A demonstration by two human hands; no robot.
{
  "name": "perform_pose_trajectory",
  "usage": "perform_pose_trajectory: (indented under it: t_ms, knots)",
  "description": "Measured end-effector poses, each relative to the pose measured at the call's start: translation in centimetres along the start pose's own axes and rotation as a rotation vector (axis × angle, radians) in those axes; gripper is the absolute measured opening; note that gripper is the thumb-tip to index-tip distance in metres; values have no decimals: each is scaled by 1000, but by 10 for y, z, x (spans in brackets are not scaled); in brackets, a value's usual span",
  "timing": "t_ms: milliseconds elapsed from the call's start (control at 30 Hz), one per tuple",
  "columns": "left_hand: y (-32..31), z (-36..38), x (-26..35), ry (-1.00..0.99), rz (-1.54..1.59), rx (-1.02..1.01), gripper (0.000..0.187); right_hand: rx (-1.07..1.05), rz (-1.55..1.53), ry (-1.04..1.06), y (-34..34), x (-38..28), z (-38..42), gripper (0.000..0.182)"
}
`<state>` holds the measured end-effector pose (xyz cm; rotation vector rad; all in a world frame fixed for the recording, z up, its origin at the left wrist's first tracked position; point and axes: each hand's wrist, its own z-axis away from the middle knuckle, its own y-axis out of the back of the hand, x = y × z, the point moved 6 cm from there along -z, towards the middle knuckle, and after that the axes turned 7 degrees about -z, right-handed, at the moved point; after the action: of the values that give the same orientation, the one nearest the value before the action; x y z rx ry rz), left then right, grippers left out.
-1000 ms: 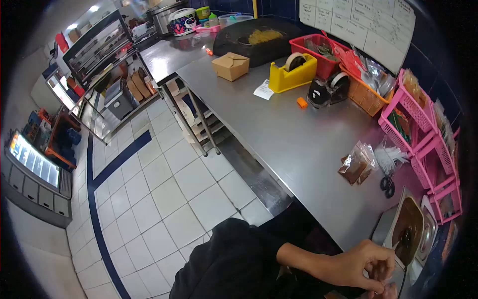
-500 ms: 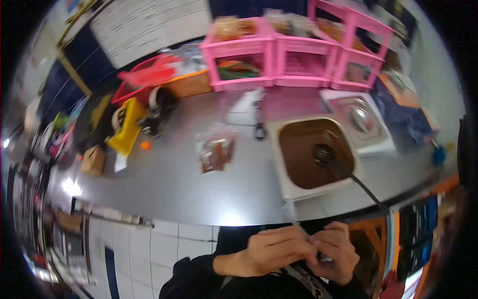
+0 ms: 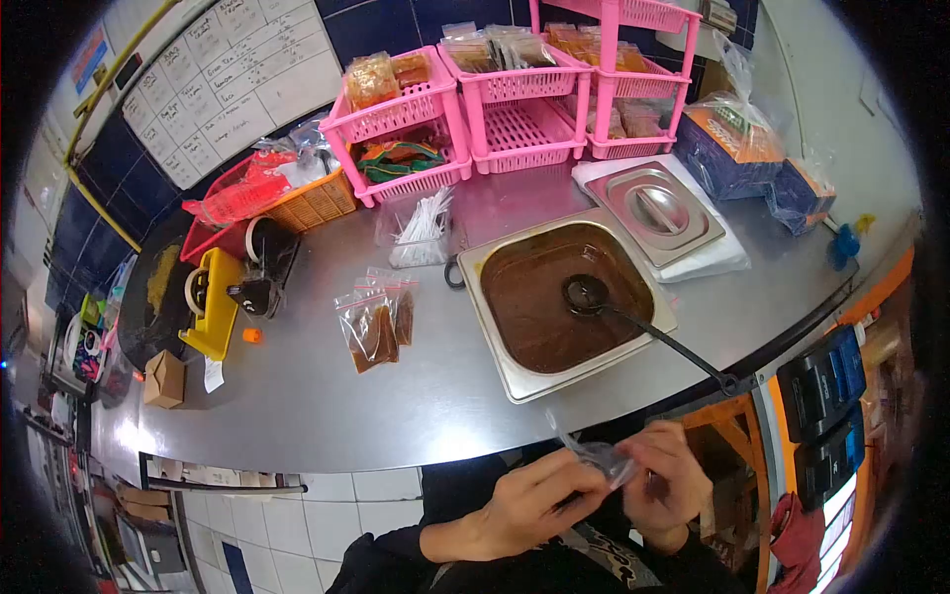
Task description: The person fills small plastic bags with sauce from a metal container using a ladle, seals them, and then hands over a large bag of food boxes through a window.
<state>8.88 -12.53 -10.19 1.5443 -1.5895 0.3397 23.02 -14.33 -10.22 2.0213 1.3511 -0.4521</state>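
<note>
Both hands, left hand (image 3: 539, 495) and right hand (image 3: 673, 480), pinch a small clear bag (image 3: 599, 457) below the table (image 3: 327, 406) edge; the flimsy film could slip or tear.

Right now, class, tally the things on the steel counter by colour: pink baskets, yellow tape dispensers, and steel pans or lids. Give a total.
Pink baskets: 5
Yellow tape dispenser: 1
Steel sauce pan: 1
Steel lid: 1
Total: 8
Both hands, left hand and right hand, hold a small clear bag.
</note>
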Motion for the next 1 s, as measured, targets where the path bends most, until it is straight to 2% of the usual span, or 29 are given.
perform_pose_trajectory:
  t_ms: [100,133,167,233,300,367,433,467,533,567,633,667,733,833,900,967,1000]
  knots:
    - [11,3,-9,120,12,88,19,-17,-132,-37,-19,-2,7,30]
    - [17,4,-11,177,-88,130,22,-64,-37,40,-18,-2,9,30]
    - [19,4,-13,231,-171,164,24,-64,-11,28,-12,-3,9,30]
    - [18,0,-13,214,-221,176,26,-221,69,14,-15,-3,0,27]
    - [7,-5,-11,155,-140,96,25,-256,18,35,-23,4,-1,24]
    - [4,-8,-10,91,-209,48,28,-276,5,38,-23,4,1,21]
    - [3,-10,-5,-51,-373,-52,40,-288,26,-128,-26,8,6,22]
    - [2,-10,-7,-52,-373,-51,40,-339,46,-164,-31,10,7,20]
    - [-4,-5,-9,-88,-434,-90,43,-307,36,-177,-35,18,14,21]
    - [-6,-5,-10,-86,-436,-94,43,-277,30,-190,-36,23,17,21]
    - [-22,-4,-19,-10,-588,-284,41,-237,37,-208,-32,27,14,21]
    - [-24,-4,-20,53,-554,-303,35,-238,34,-191,-33,25,12,24]
    - [-20,-5,-18,46,-482,-278,36,-247,20,-168,-32,26,17,27]
    - [-15,1,-19,5,-399,-181,34,-388,-115,-52,-55,35,45,31]
    - [-19,2,-25,56,-294,-244,27,-395,-113,-64,-53,36,56,29]
    - [-30,0,-33,-93,-261,-129,26,-398,-138,-100,-47,47,66,27]
    - [-25,4,-31,-196,-381,-51,25,-398,-154,-117,-46,55,67,26]
